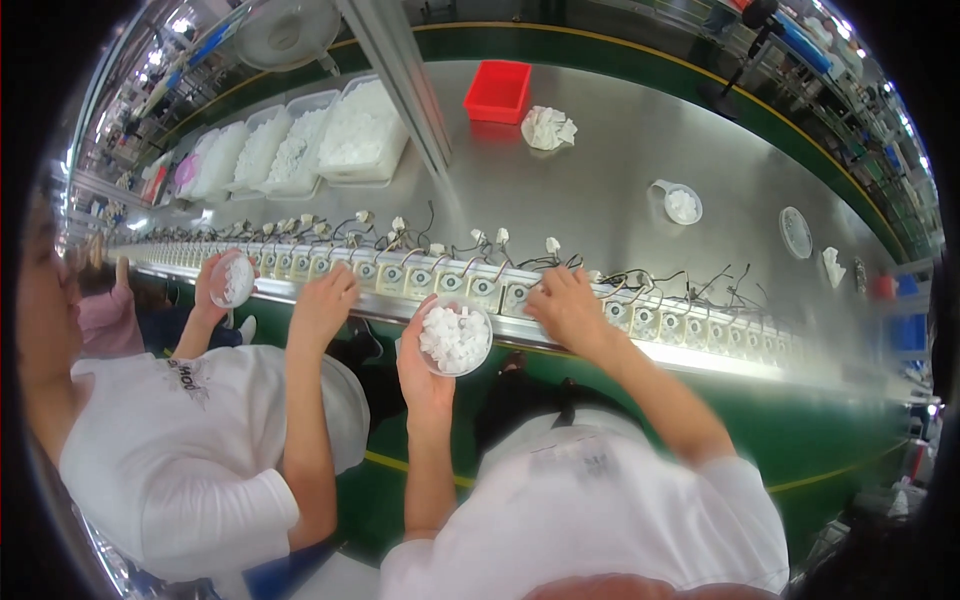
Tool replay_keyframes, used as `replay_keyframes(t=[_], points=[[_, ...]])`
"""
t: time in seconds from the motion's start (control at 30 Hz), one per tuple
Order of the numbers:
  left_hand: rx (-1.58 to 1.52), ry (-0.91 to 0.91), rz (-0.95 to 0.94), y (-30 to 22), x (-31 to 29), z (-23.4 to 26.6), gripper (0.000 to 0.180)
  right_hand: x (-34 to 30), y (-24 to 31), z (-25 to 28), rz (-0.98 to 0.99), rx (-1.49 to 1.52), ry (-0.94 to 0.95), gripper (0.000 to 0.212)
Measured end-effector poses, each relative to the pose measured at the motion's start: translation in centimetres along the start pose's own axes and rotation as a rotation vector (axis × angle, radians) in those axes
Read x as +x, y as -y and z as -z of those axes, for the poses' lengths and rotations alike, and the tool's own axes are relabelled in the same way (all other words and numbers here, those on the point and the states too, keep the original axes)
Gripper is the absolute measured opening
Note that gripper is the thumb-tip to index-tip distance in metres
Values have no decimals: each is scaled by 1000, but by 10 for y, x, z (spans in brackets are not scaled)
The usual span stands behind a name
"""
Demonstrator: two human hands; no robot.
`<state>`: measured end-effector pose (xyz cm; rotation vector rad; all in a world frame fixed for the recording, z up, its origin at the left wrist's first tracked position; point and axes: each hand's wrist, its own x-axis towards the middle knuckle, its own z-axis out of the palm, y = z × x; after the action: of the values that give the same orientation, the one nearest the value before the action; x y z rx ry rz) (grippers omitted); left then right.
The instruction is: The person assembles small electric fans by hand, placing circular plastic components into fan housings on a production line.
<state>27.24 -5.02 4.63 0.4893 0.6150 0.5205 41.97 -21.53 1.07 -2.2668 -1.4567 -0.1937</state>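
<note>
My left hand (424,382) is wrapped round a clear round cup (488,345) heaped with small white plastic pieces (455,338). The cup is level with the near edge of a long metal rail (410,309). My right hand (568,308) reaches over the rail, its fingers bent together at one of the square cream units with round dark centres (647,322). Whatever those fingers pinch is hidden. The units stand in a long row along the rail, and dark wires with white connectors (552,245) trail behind them.
At my left a co-worker (210,420) holds a similar cup (233,280) over the same rail. On the steel table (600,190) are tubs of white parts (360,135), a red bin (498,90), crumpled white material (548,128) and another filled cup (683,205). A metal post (400,80) rises from it.
</note>
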Motion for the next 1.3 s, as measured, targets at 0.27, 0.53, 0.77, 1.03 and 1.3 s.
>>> replay_keyframes(t=[0.27,0.53,0.77,1.03,1.3], points=[[-85,135,71,16,35,-45,42,-20,-6,11,7,-27,-44,22],[77,122,180,50,160,-76,36,-80,-50,45,-115,-36,-85,21],[253,191,248,112,308,-61,45,-130,-62,84,-381,-83,-1,14],[1005,161,-285,155,389,-47,72,-159,-79,106,-538,-182,-101,10],[1074,-362,-232,140,410,-63,76,-167,-87,113,-548,-178,-92,9]])
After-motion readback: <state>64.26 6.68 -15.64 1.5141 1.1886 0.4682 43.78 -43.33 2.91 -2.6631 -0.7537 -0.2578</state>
